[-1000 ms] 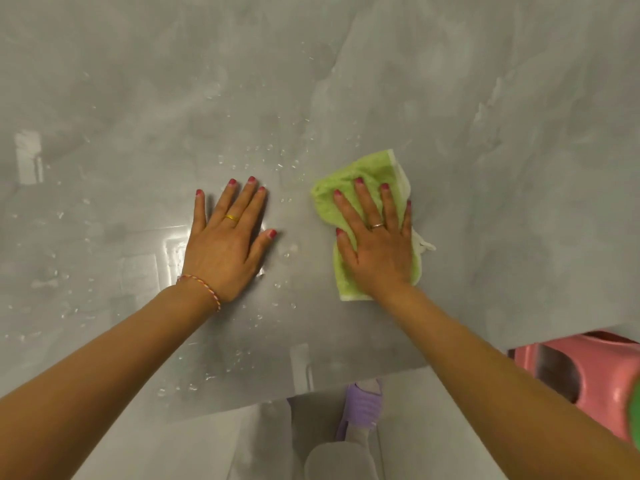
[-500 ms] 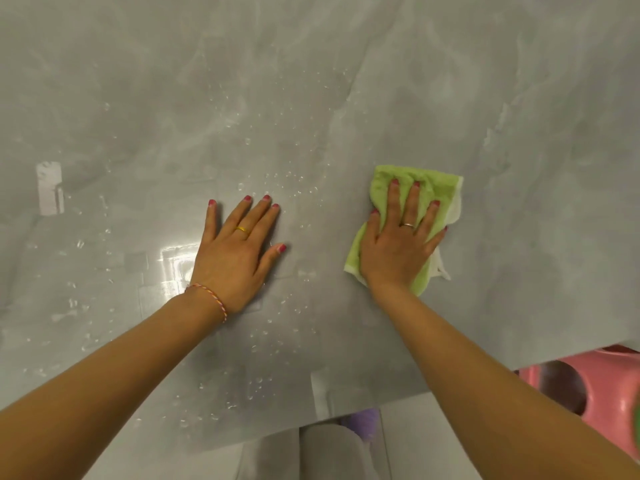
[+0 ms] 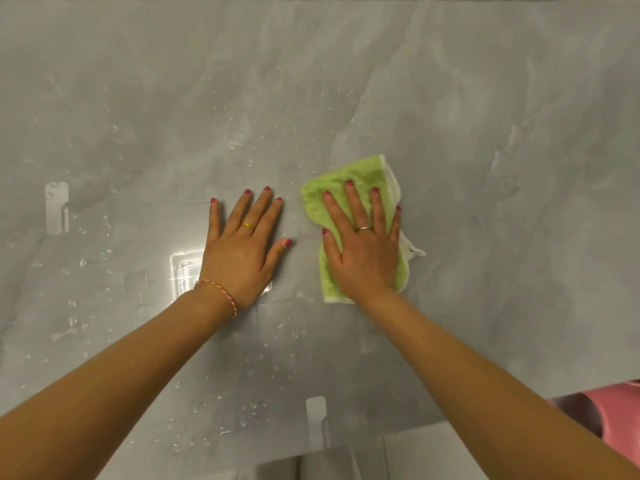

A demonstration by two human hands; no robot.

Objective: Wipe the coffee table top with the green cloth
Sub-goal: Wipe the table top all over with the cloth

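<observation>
Green cloth (image 3: 349, 183) half hidden under flat right hand (image 3: 363, 258), left hand (image 3: 239, 258) splayed on coffee table top (image 3: 485, 133).

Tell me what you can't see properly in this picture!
- Middle of the crumpled green terry cloth: covered by the flat right hand, head view.
- Grey marble-look coffee table top: sides and near edge cut off by the frame.
- Pink plastic thing: mostly cut off at the lower right corner; cannot tell what it is.
- Tabletop under the left hand: hidden.

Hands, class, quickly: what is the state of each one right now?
Left hand: open, flat on the coffee table top, holding nothing.
Right hand: open, fingers spread, pressing the green cloth onto the table.
</observation>
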